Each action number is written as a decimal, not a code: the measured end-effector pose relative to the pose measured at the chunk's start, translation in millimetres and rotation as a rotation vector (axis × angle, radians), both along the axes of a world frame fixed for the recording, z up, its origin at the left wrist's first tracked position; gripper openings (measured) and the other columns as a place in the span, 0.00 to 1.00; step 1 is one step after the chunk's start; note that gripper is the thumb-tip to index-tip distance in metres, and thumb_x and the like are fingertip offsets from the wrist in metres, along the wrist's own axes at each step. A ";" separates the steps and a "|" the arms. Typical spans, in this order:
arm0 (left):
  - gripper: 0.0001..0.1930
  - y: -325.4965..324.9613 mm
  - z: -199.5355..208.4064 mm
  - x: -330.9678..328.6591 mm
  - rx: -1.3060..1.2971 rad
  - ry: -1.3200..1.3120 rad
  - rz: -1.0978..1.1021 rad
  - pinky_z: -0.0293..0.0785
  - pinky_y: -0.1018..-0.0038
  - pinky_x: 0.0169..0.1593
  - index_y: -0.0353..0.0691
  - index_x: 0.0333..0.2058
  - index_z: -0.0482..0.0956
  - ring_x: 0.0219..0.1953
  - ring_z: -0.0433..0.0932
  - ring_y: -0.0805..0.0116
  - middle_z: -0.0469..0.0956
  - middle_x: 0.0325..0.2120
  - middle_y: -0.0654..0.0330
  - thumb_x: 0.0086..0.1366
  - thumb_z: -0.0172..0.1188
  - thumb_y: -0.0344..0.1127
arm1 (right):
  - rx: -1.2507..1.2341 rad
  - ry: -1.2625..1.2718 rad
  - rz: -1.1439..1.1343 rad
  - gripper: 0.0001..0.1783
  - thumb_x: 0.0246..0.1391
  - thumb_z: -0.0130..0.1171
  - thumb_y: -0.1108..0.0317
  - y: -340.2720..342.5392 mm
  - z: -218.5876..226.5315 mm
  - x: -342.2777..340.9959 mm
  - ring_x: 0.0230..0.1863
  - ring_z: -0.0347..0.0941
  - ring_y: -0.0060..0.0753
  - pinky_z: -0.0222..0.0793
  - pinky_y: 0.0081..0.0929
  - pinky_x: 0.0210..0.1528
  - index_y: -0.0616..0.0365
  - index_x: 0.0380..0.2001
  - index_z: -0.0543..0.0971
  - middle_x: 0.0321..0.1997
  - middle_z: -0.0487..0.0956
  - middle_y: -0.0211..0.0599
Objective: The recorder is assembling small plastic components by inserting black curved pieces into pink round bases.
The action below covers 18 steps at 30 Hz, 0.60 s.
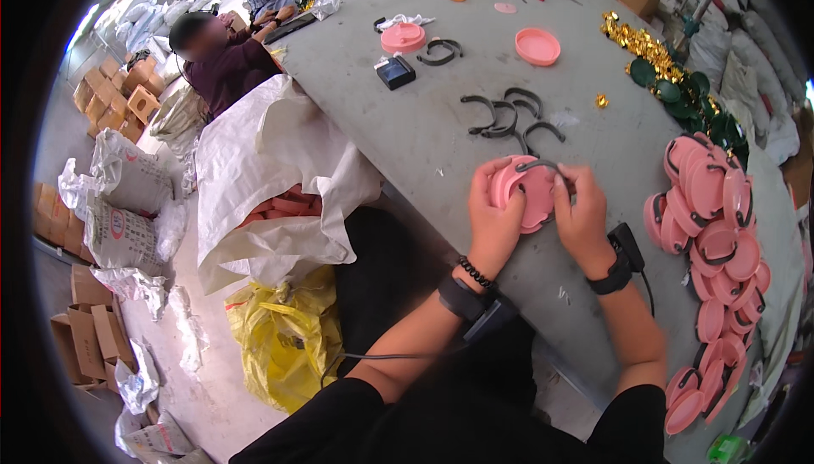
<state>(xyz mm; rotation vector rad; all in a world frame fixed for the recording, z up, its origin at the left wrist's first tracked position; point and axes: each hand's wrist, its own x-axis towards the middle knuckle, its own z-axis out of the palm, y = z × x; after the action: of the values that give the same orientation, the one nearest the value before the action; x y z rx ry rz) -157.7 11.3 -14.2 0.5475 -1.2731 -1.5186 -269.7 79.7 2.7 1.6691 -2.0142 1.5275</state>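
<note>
A round pink plastic lid (538, 203) is held over the near part of the table, with my left hand (493, 225) closed around its left side and the thumb on its face. The fingers of my right hand (585, 216) pinch one end of a dark grey curved handle (534, 164) that lies across the lid's upper edge. Whether the handle's ends sit in the lid cannot be made out. Just beyond my hands lie several loose grey curved handles (500, 125). A long heap of pink lids with grey handles (708, 188) is to the right.
Farther up the grey table (407, 138) are a pink lid (403, 38), a pink ring-shaped dish (537, 46) and a small dark box (395, 72). Gold and green garland (666, 83) runs along the right. A white sack (254, 159) with pink pieces stands left; co-workers sit beyond.
</note>
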 end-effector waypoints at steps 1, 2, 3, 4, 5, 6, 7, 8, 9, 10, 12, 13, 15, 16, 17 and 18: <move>0.19 0.1 0.8 0.7 0.024 0.008 0.005 0.66 0.75 0.50 0.33 0.45 0.67 0.46 0.71 0.68 0.71 0.42 0.55 0.51 0.50 0.22 | 0.013 -0.057 0.010 0.06 0.53 0.51 0.75 -0.2 0.7 2.0 0.25 0.73 0.38 0.66 0.31 0.29 0.66 0.35 0.71 0.26 0.75 0.46; 0.19 0.4 1.2 1.8 0.047 0.017 0.009 0.66 0.75 0.50 0.33 0.44 0.67 0.46 0.71 0.68 0.71 0.42 0.55 0.51 0.50 0.22 | 0.026 -0.113 0.019 0.06 0.53 0.51 0.75 -0.1 3.3 5.1 0.24 0.72 0.36 0.66 0.31 0.28 0.67 0.34 0.71 0.25 0.75 0.44; 0.19 1.5 0.5 4.2 0.042 0.041 0.015 0.66 0.75 0.50 0.33 0.44 0.67 0.46 0.71 0.68 0.71 0.42 0.55 0.51 0.50 0.22 | 0.027 -0.155 0.021 0.06 0.51 0.54 0.75 1.0 8.1 10.7 0.20 0.70 0.32 0.65 0.28 0.24 0.65 0.33 0.70 0.22 0.73 0.41; 0.18 3.4 -0.9 4.4 0.031 0.009 0.010 0.67 0.75 0.50 0.33 0.45 0.67 0.45 0.71 0.68 0.71 0.42 0.55 0.52 0.51 0.23 | 0.022 -0.126 0.019 0.06 0.51 0.54 0.75 3.8 9.3 10.5 0.20 0.70 0.32 0.65 0.28 0.24 0.65 0.33 0.70 0.22 0.73 0.41; 0.18 5.5 -2.1 6.2 0.021 -0.029 0.012 0.67 0.74 0.49 0.34 0.45 0.67 0.44 0.71 0.68 0.71 0.41 0.55 0.52 0.52 0.24 | -0.003 -0.038 0.020 0.08 0.50 0.56 0.75 5.0 6.4 10.7 0.18 0.68 0.29 0.63 0.25 0.21 0.64 0.33 0.70 0.21 0.71 0.39; 0.18 7.6 -2.3 6.5 0.016 -0.008 0.017 0.67 0.74 0.49 0.34 0.45 0.67 0.44 0.71 0.68 0.71 0.41 0.55 0.52 0.52 0.24 | -0.028 0.048 0.021 0.09 0.48 0.58 0.74 5.6 4.1 10.6 0.15 0.65 0.26 0.60 0.23 0.19 0.63 0.32 0.70 0.20 0.70 0.37; 0.18 9.6 -1.3 8.2 0.030 0.002 0.014 0.67 0.74 0.50 0.34 0.45 0.68 0.44 0.71 0.68 0.71 0.41 0.55 0.52 0.52 0.23 | -0.034 0.068 0.028 0.09 0.48 0.58 0.74 5.5 5.0 12.6 0.15 0.65 0.26 0.60 0.23 0.19 0.63 0.32 0.70 0.20 0.70 0.37; 0.18 11.5 -1.2 9.8 0.044 0.010 0.011 0.66 0.74 0.50 0.34 0.45 0.68 0.45 0.71 0.68 0.71 0.42 0.55 0.52 0.52 0.23 | -0.096 0.103 0.033 0.10 0.48 0.59 0.75 5.1 5.8 14.5 0.15 0.63 0.24 0.58 0.21 0.18 0.62 0.32 0.70 0.19 0.69 0.36; 0.18 12.7 -3.1 11.4 0.042 0.003 0.006 0.66 0.74 0.52 0.34 0.45 0.67 0.48 0.70 0.67 0.71 0.44 0.56 0.52 0.51 0.21 | -0.158 0.135 0.039 0.11 0.47 0.61 0.75 4.4 5.9 16.1 0.14 0.60 0.21 0.56 0.19 0.17 0.61 0.32 0.69 0.18 0.69 0.35; 0.18 13.9 -4.4 11.7 0.037 0.017 0.008 0.66 0.74 0.52 0.34 0.45 0.67 0.48 0.70 0.67 0.71 0.44 0.56 0.52 0.51 0.21 | -0.163 0.149 0.042 0.11 0.47 0.61 0.75 3.7 4.4 17.2 0.14 0.60 0.21 0.56 0.19 0.17 0.61 0.32 0.69 0.18 0.69 0.35; 0.18 15.0 -5.9 11.5 0.123 0.094 -0.020 0.65 0.73 0.53 0.34 0.45 0.67 0.49 0.69 0.67 0.70 0.46 0.55 0.53 0.51 0.21 | -0.215 0.026 0.080 0.10 0.48 0.60 0.75 2.0 -0.2 18.9 0.15 0.59 0.17 0.54 0.17 0.17 0.61 0.30 0.69 0.19 0.69 0.33; 0.18 14.5 -5.0 13.0 0.139 0.094 -0.026 0.65 0.73 0.54 0.33 0.45 0.67 0.50 0.69 0.67 0.70 0.47 0.54 0.53 0.52 0.21 | -0.213 -0.118 0.114 0.08 0.50 0.58 0.75 1.3 -2.5 20.6 0.16 0.59 0.13 0.54 0.15 0.17 0.60 0.30 0.69 0.20 0.69 0.28; 0.18 10.0 -11.7 12.1 0.162 0.128 -0.067 0.65 0.73 0.54 0.33 0.46 0.67 0.50 0.69 0.67 0.70 0.47 0.55 0.54 0.53 0.21 | -0.209 -0.301 0.129 0.07 0.51 0.57 0.75 -4.6 -1.5 20.9 0.17 0.59 0.12 0.54 0.15 0.17 0.60 0.31 0.69 0.21 0.70 0.27; 0.19 8.0 -12.1 12.2 0.189 0.157 -0.108 0.65 0.74 0.54 0.33 0.46 0.68 0.49 0.69 0.68 0.71 0.46 0.55 0.54 0.53 0.22 | -0.200 -0.490 0.143 0.06 0.52 0.56 0.75 -6.9 -0.7 20.9 0.17 0.59 0.11 0.55 0.14 0.17 0.60 0.32 0.70 0.22 0.71 0.26; 0.19 8.3 -11.5 12.6 0.187 0.157 -0.111 0.65 0.74 0.54 0.33 0.46 0.68 0.49 0.69 0.68 0.71 0.46 0.55 0.54 0.53 0.22 | -0.204 -0.489 0.141 0.06 0.52 0.56 0.75 -7.1 4.2 16.7 0.17 0.59 0.11 0.55 0.14 0.17 0.60 0.32 0.70 0.22 0.71 0.26; 0.19 9.3 -9.7 13.3 0.201 0.188 -0.146 0.66 0.74 0.53 0.33 0.47 0.67 0.49 0.70 0.68 0.71 0.46 0.55 0.54 0.54 0.22 | -0.061 -0.671 0.182 0.06 0.53 0.55 0.74 -5.6 13.2 9.5 0.18 0.60 0.11 0.56 0.13 0.19 0.61 0.34 0.70 0.24 0.72 0.27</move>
<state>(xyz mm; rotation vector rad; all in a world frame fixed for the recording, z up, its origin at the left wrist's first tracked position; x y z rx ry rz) -144.3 20.6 -23.9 0.4351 -1.0413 -1.7886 -260.2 74.0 15.9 1.4723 -2.0822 2.4432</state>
